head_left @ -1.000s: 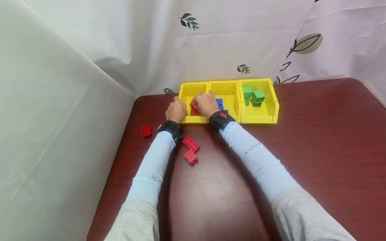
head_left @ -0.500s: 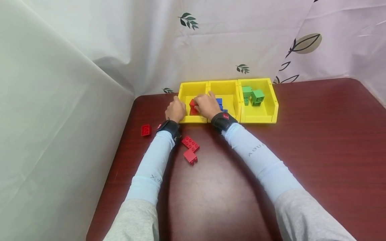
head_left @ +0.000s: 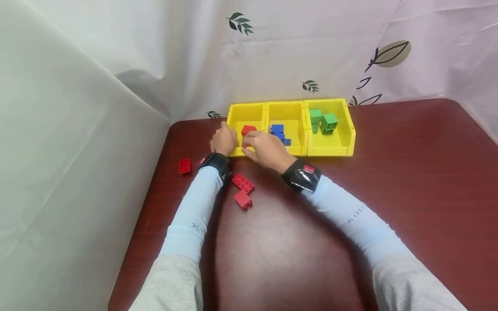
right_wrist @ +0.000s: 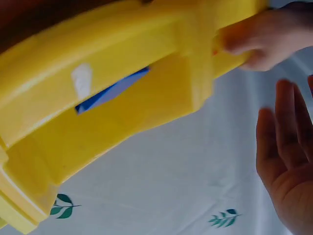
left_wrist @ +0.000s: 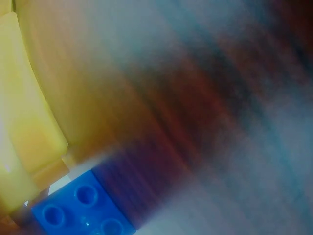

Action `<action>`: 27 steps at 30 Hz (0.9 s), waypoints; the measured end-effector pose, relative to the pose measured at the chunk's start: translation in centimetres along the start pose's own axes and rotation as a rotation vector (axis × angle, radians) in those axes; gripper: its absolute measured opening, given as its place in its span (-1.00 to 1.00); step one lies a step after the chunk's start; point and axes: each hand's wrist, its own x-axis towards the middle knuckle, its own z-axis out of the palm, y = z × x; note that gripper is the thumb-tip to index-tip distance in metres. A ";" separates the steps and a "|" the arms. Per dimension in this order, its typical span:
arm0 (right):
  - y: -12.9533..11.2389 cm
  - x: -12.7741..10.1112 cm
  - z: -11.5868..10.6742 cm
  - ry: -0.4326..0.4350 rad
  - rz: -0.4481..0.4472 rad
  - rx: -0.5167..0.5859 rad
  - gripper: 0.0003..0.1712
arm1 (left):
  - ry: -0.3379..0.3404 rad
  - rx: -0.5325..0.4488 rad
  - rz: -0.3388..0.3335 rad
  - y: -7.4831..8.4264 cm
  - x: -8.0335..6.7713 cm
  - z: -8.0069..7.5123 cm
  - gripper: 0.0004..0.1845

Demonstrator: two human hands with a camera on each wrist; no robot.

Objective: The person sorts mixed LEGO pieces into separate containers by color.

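Right hand has withdrawn toward 6 o'clock, fingers relaxed and empty, leaving the red brick deposited in the left bin (left hand grips its wall).

- Three yellow bins side by side.
- Four red blocks: one in the left bin, three on the table.
- Some blue blocks (too bunched up to count).
- Some green blocks, also bunched up.
- Two hands.
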 end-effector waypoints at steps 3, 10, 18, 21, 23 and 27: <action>-0.6 -1.4 0.5 -0.041 -0.032 -0.007 -0.71 | 0.008 0.001 0.003 -0.1 0.0 0.1 -0.63; -1.4 -4.4 2.7 -0.144 -0.122 -0.065 -0.67 | -0.006 0.003 -0.009 -0.1 0.1 0.2 -0.62; -2.2 -6.7 4.7 -0.188 -0.171 -0.066 -0.64 | -0.004 -0.003 -0.017 0.0 0.4 0.2 -0.61; -2.3 -6.9 5.3 -0.158 -0.153 -0.084 -0.67 | 0.001 -0.004 -0.006 0.0 0.4 0.2 -0.62; -2.3 -7.0 5.7 -0.120 -0.146 -0.108 -0.71 | 0.001 -0.004 -0.004 0.0 0.4 0.3 -0.62; -2.5 -7.0 6.3 -0.066 -0.133 -0.142 -0.76 | -0.011 -0.013 -0.023 0.1 0.4 0.2 -0.60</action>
